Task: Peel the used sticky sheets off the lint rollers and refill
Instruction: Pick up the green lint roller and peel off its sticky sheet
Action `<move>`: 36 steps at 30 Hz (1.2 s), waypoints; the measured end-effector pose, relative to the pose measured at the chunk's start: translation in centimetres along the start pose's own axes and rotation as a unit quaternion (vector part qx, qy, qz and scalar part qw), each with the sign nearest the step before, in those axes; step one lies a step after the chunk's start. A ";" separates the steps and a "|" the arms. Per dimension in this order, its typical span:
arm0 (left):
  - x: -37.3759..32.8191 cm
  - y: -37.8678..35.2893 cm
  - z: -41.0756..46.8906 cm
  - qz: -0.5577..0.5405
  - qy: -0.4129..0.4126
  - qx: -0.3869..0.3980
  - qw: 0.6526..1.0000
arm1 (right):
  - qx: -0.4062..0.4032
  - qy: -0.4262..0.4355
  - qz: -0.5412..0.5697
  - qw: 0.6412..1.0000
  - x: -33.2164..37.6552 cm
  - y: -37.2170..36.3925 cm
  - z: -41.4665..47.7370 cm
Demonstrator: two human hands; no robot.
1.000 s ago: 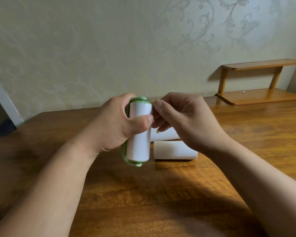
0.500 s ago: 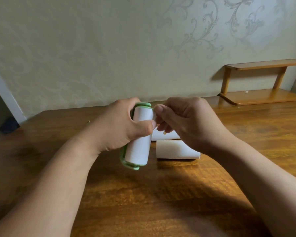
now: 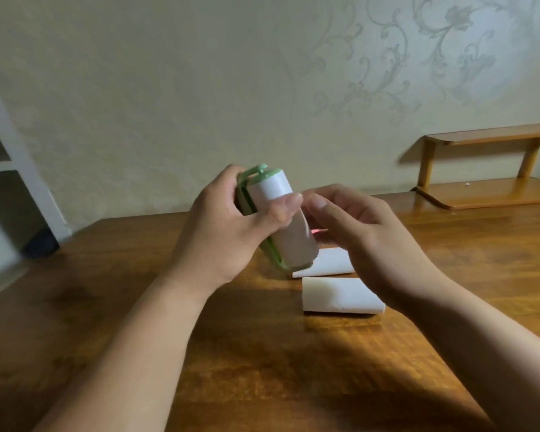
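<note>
Lint roller [image 3: 281, 226], green-framed and tilted, sits clamped in the left hand [image 3: 231, 232], thumb pressed across its white sheet. The right hand [image 3: 356, 232] hovers half-curled just beside that thumb, holding nothing I can see. Likely hunting the sheet's edge; next needs a fingernail pinch there, while two refill rolls [image 3: 340, 294] wait on the table [image 3: 262, 353] below the grip.

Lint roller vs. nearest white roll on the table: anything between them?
Head view: another white roll lies between the lint roller and the nearest roll.
</note>
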State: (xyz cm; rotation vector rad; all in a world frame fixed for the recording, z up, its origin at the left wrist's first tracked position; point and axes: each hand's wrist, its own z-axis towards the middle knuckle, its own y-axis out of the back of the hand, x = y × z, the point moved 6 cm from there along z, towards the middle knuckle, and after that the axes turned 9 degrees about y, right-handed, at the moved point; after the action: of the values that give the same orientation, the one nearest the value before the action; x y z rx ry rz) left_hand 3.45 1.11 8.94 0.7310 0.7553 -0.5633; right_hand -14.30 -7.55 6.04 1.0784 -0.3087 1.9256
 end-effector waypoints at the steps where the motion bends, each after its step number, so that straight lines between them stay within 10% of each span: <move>1: 0.0 0.5 0.1 -0.023 0.002 -0.029 0.999 | 0.001 -0.002 -0.004 1.000 -0.1 0.0 0.0; 11: 0.1 0.1 0.0 -0.237 0.050 -0.074 0.967 | -0.019 -0.021 0.175 0.984 -1.1 -0.1 0.6; 21: 0.5 -1.6 -1.1 -0.233 0.160 0.174 0.943 | -0.033 -0.024 0.242 0.970 -0.2 1.3 0.9; 31: 0.4 -2.5 -1.0 -0.240 0.130 0.199 0.941 | -0.030 0.039 0.027 0.998 0.6 3.4 1.2; 36: 0.8 -2.8 -0.7 -0.247 0.122 0.116 0.954 | -0.224 0.274 -0.361 0.863 5.2 4.0 -1.3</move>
State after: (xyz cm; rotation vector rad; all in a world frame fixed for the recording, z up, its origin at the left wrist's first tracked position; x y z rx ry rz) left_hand 1.72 -0.23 6.92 0.8413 1.1275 -1.0406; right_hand -19.40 -6.13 10.16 0.2324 -0.0063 1.2929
